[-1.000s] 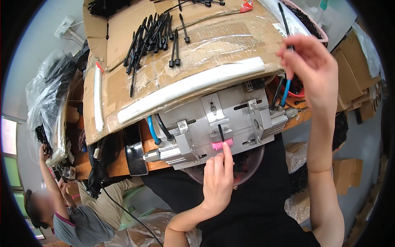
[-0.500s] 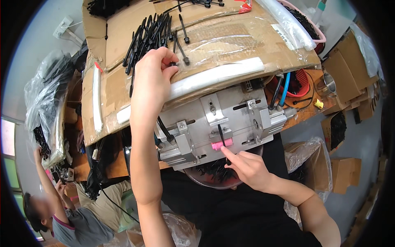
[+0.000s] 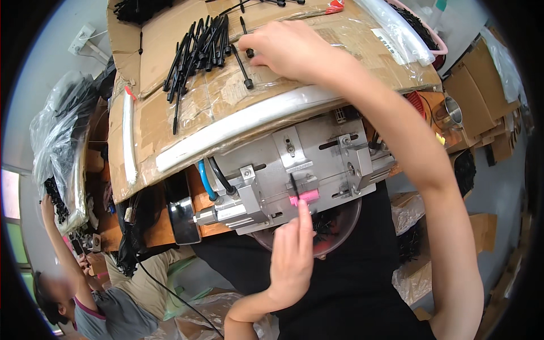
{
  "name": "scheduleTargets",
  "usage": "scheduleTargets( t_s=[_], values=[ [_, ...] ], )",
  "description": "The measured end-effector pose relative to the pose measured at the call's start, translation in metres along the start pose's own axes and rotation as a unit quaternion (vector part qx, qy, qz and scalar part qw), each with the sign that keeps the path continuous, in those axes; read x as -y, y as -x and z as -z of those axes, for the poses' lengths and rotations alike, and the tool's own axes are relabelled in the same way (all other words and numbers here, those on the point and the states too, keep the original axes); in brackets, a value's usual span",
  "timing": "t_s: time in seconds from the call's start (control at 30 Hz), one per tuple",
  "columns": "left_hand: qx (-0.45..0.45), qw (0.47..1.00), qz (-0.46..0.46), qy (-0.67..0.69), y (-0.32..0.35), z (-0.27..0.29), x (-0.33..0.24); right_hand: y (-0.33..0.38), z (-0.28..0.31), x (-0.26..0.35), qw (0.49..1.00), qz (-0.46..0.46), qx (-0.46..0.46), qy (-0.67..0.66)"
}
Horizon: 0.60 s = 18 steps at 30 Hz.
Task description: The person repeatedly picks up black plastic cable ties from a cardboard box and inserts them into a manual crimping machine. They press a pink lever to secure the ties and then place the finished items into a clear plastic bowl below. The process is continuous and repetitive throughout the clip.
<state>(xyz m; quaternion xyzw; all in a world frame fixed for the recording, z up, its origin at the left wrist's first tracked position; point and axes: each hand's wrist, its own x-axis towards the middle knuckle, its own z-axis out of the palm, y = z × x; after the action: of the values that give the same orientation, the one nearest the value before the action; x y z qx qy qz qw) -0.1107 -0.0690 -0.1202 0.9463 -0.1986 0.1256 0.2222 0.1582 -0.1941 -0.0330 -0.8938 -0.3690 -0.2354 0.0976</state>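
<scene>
With its index finger stretched out, my left hand (image 3: 292, 258) touches the near side of a pink block (image 3: 309, 196) on the metal fixture (image 3: 258, 153). A thin black rod (image 3: 293, 184) lies across that block, its near end at my fingertip. My right hand (image 3: 283, 51) reaches far over the cardboard (image 3: 317, 62), thumb and index finger closed round the thick-ended head of a black rod (image 3: 243, 25) lying there. Another loose rod (image 3: 241, 65) is just beside it. Left of these lies a pile of similar black rods (image 3: 207, 45).
Below the fixture sits a clear bowl (image 3: 348, 226) of black pieces. Blue and black hoses (image 3: 205, 178) join the fixture's left side. A white padded strip (image 3: 238, 127) edges the cardboard. Another person (image 3: 107, 306) works at far left. Cartons (image 3: 481, 102) stand at right.
My left hand has come down from the rod pile to the pink block. My right hand has left the block and reached up to a loose rod on the cardboard.
</scene>
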Motion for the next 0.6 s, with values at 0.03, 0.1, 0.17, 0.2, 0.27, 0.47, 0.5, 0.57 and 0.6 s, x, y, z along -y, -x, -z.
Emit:
scheduleTargets(
  t_s=[0.03,0.1,0.17,0.2,0.27,0.47,0.5,0.57,0.6],
  values=[
    [0.021,1.000,-0.002,-0.012,0.002,-0.008,-0.001,-0.010,-0.001,-0.003,0.999,-0.007,0.036,-0.010],
    [0.039,0.999,0.019,0.006,0.002,-0.019,-0.001,-0.023,0.004,-0.006,0.994,-0.021,0.107,-0.027],
    [0.050,0.998,0.025,0.019,-0.001,-0.022,0.000,-0.007,0.003,-0.017,0.985,-0.027,0.010,-0.170],
    [0.054,0.998,0.020,0.024,-0.004,-0.022,0.000,0.007,0.007,-0.025,0.970,-0.033,-0.038,-0.238],
    [0.063,0.997,0.032,0.022,-0.004,-0.019,0.005,0.040,0.038,0.010,0.912,-0.118,-0.080,-0.383],
    [-0.043,0.999,-0.025,0.016,-0.062,0.037,0.027,0.186,0.032,0.103,0.928,-0.059,-0.125,-0.346],
    [-0.106,0.993,-0.040,0.023,-0.091,0.042,0.036,0.206,0.027,0.118,0.941,-0.064,-0.109,-0.313],
    [-0.174,0.984,-0.020,-0.006,-0.144,0.047,0.056,0.228,0.008,0.142,0.942,-0.125,-0.096,-0.296],
    [-0.161,0.987,-0.013,0.000,-0.163,0.053,0.074,0.233,-0.002,0.150,0.940,-0.127,-0.082,-0.307]
  ],
)
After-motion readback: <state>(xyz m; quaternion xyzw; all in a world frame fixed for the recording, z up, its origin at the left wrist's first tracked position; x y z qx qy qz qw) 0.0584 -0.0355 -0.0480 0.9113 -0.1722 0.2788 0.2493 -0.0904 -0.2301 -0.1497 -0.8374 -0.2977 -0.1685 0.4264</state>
